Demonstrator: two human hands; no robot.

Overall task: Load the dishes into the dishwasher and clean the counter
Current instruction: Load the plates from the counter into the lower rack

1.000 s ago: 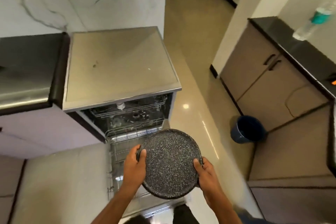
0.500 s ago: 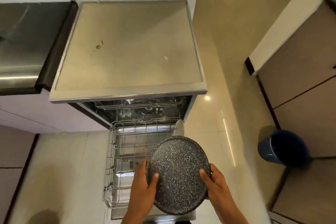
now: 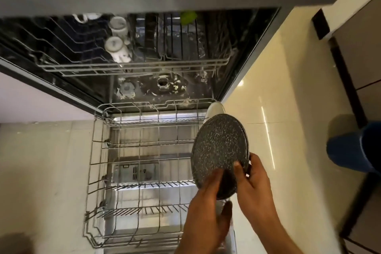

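Both hands hold a round, dark speckled pan (image 3: 220, 150), tilted nearly on edge, over the right side of the pulled-out lower rack (image 3: 127, 163) of the open dishwasher (image 3: 250, 64). The left hand (image 3: 208, 208) lies over the pan's lower front face, its fingers spread against the speckled surface and its thumb reaching under the bottom rim, so its grip is clamped on the pan. The right hand (image 3: 253, 185) has its thumb pressed on the pan's face and its fingers curled behind the right rim, where they are mostly hidden; this grip too is closed on the pan. Whether the pan's lower edge touches the rack wires cannot be told, since the hands cover it. A pale rounded object (image 3: 215, 109) peeks out just behind the pan's top edge, too covered to identify. In the upper rack (image 3: 132, 66) stand two white cups (image 3: 117, 47), blurred, and a green object (image 3: 188, 17) sits at the back, smeared beyond recognition. White flecks dot the tub floor around the drain (image 3: 162, 82). A blue bin (image 3: 354, 148) stands on the glossy floor (image 3: 274, 93) at the right, cut off by the frame edge. The dishwasher's top is cropped at the upper border.
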